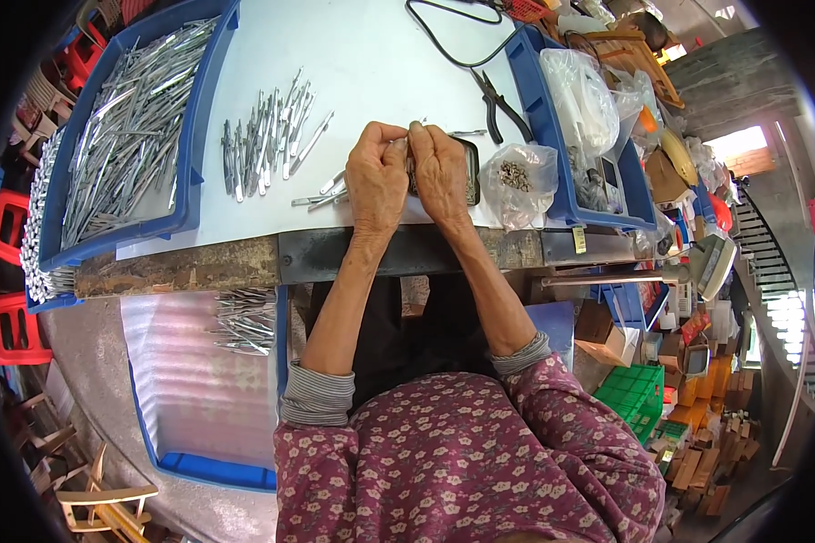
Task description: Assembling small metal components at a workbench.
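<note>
My left hand (pixel 376 176) and my right hand (pixel 439 172) meet above the white work surface, fingertips pinched together. A tiny shiny tip shows over the right fingertips, but the piece they hold is mostly hidden by the fingers. Partly under my right hand is a small dark tray (pixel 473 172), its contents largely covered. Several slim silvery metal strips (pixel 321 199) lie beside my left hand. Farther left, a loose fan of similar strips (pixel 267 136) is spread out. Right of the tray sits a clear plastic bag (pixel 519 181) with small metal parts.
Black-handled pliers (pixel 498 107) and a black cable (pixel 439 41) lie beyond my right hand. A blue bin (pixel 195 185) full of metal strips stands at left. Another blue bin (pixel 566 195) holds plastic bags at right. Below the table edge is a lined blue crate (pixel 199 389) with more strips.
</note>
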Demonstrator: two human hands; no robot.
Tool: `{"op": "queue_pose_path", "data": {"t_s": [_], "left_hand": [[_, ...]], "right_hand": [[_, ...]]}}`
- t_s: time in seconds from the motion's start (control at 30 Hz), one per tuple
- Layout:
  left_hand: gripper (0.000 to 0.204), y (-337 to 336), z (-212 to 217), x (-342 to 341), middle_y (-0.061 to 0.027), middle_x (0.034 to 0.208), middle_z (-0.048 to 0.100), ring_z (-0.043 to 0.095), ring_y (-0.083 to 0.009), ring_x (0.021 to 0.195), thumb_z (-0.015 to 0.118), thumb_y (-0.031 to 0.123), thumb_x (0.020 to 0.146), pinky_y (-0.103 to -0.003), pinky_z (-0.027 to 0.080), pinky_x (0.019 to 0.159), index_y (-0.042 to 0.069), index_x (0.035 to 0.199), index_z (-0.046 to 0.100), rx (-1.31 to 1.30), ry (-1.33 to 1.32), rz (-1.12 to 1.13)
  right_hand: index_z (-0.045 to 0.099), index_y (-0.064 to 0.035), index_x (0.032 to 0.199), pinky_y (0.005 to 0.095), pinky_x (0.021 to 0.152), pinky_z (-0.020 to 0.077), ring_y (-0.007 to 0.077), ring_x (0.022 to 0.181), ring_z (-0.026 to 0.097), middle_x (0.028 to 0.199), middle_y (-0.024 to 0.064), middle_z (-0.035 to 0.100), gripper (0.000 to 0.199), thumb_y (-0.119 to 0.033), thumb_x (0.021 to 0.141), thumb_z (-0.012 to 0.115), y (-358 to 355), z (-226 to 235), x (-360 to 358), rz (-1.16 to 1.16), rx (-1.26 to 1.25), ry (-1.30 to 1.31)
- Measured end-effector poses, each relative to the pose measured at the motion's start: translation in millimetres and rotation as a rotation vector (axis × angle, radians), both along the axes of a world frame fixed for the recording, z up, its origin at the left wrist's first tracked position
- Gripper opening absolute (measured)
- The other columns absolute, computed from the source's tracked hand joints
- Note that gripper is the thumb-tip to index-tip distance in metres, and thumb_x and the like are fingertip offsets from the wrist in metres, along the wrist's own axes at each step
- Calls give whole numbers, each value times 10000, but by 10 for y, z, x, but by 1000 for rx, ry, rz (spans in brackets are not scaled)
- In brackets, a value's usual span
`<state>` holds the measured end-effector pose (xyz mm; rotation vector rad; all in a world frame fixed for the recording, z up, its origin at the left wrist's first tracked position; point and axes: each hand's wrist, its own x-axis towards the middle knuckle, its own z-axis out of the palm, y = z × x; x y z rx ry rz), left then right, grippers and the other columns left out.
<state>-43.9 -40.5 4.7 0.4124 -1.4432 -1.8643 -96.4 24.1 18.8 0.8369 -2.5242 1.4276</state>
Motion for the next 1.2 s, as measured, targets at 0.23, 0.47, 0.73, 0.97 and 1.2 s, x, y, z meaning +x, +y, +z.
{"op": "queue_pose_path", "data": {"t_s": [0.23,0.47,0.73,0.97,1.2], "left_hand": [[66,-267,211,27,-135,643,591,586,-291,626,486,68,813,-386,430,548,39,860,524,-671,-491,215],[142,-731,46,-80,-175,823,526,544,-333,756,470,-4,734,-420,442,626,34,864,511,-1065,-699,366],[223,-749,-53,9,-142,873,531,512,-284,808,508,-35,707,-383,426,704,47,896,593,-1274,-683,350],[143,-490,109,162,-157,870,572,532,-305,858,530,48,756,-396,436,742,12,886,578,-977,-696,-31],[181,-419,40,142,-156,776,553,535,-314,727,503,-13,746,-405,424,676,7,925,524,-1114,-673,41]], "right_hand": [[526,26,734,358,526,395,242,516,509,562,133,516,266,-205,850,462,284,16,73,87,-37,-95],[517,24,756,216,488,327,58,559,373,585,-8,430,172,-123,846,510,537,45,233,99,-31,-100],[545,19,780,343,530,430,253,565,565,656,157,571,111,-90,796,536,721,60,186,34,-10,-94],[564,10,801,362,596,444,305,650,576,713,175,582,102,-86,780,538,828,7,-1,-31,62,-19],[561,3,790,404,634,429,351,723,549,770,180,555,70,-47,750,532,742,29,-29,74,184,161]]}}
